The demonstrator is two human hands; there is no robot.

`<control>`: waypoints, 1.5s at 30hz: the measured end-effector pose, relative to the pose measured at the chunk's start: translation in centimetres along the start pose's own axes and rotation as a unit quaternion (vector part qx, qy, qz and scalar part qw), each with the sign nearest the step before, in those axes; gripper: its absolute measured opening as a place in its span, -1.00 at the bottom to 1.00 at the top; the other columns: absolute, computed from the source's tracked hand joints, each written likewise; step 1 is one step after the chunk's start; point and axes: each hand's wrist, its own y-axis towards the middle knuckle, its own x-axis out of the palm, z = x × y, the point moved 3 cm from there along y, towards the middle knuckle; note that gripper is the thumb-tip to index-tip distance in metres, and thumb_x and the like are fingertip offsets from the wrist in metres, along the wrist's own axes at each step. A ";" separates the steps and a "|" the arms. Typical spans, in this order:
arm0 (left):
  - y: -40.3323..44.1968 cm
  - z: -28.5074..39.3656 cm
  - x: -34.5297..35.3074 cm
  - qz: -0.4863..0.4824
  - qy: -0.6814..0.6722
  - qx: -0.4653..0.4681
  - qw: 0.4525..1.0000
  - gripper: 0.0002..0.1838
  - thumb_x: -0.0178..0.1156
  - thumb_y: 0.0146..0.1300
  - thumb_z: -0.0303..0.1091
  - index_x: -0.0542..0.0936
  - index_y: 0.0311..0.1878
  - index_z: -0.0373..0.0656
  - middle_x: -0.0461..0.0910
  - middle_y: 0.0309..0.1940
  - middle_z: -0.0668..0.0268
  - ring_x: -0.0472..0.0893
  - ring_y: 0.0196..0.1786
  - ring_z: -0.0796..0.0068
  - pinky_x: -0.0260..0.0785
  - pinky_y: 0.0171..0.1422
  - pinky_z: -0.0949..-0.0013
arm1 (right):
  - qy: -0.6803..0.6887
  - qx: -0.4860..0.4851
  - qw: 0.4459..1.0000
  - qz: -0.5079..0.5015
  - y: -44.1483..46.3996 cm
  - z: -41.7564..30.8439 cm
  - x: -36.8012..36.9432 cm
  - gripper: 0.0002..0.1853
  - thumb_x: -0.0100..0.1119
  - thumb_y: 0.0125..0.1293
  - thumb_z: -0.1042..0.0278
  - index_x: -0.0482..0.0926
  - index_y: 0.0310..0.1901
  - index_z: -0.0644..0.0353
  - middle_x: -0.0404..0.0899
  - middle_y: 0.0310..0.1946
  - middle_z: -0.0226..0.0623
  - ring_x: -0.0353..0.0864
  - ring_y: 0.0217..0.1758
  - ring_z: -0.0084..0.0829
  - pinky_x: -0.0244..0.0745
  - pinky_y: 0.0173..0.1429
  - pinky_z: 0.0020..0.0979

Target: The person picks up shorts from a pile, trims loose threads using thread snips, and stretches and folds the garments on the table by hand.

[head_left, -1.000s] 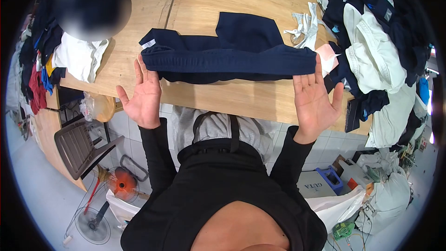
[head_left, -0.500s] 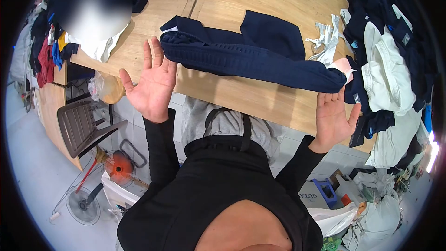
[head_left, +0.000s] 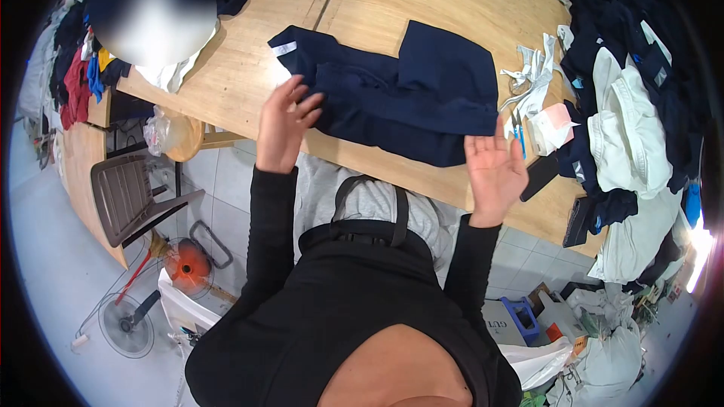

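Observation:
A navy garment [head_left: 385,98] lies folded on the wooden table [head_left: 362,0], with a white label at its upper left corner and a squarish flap of cloth at its upper right. My left hand [head_left: 285,124] is over the garment's left edge, fingers apart and slightly curled, with nothing held. At the lower right corner of the garment, my right hand [head_left: 495,175] is palm up with its fingers spread, the fingertips at the cloth's edge. It grips nothing.
White fabric strips [head_left: 534,75], blue-handled snips [head_left: 518,130] and a pink-and-white piece [head_left: 554,124] lie right of the garment. Navy and white clothes [head_left: 630,136] are heaped at the right edge. Another person's blurred head is at upper left. A brown chair [head_left: 124,192] stands left.
The navy garment has gone from a narrow raised roll to a flatter, wider fold on the table. My left hand has moved right over its edge; my right hand has moved left. The view has shifted.

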 end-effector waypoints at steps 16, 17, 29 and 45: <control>-3.2 -8.5 10.1 -0.117 -0.056 -0.069 0.989 -0.77 0.32 0.66 -0.25 0.68 0.03 -0.26 0.76 -0.09 0.31 0.80 0.07 0.48 0.69 0.24 0.37 | -0.603 -0.161 0.767 0.152 -3.1 -2.0 0.0 -0.61 0.27 0.59 0.35 0.61 0.34 0.32 0.69 0.28 0.07 0.63 0.42 0.01 0.50 0.48 0.02; -3.8 -7.0 10.6 -0.131 -0.062 -0.056 0.988 -0.78 0.32 0.67 -0.26 0.68 0.02 -0.25 0.76 -0.09 0.32 0.79 0.06 0.50 0.68 0.23 0.37 | -0.730 -0.221 0.620 0.185 -2.7 -3.3 -0.3 -0.64 0.30 0.57 0.37 0.65 0.30 0.31 0.74 0.20 0.03 0.67 0.35 0.01 0.56 0.40 -0.01; -7.9 -1.9 12.1 -0.191 -0.056 0.024 0.980 -0.81 0.37 0.52 -0.56 0.67 0.12 -0.33 0.79 0.01 0.13 0.81 0.07 0.37 0.73 0.28 0.17 | -0.899 -0.379 0.160 0.147 1.5 -7.1 -4.4 -0.77 0.25 0.54 0.51 0.72 0.13 0.34 0.70 -0.02 -0.04 0.66 0.09 0.05 0.56 0.20 -0.09; -10.2 -0.6 13.7 -0.196 0.072 0.119 0.971 -0.80 0.50 0.39 -0.61 0.73 0.02 -0.38 0.84 -0.16 0.18 0.82 -0.11 0.53 0.65 0.04 0.46 | -0.738 -0.300 0.599 -0.081 -4.5 6.7 10.3 -0.56 0.69 0.33 0.33 0.64 0.10 0.25 0.60 -0.22 -0.31 0.53 -0.29 -0.52 0.46 -0.19 -0.47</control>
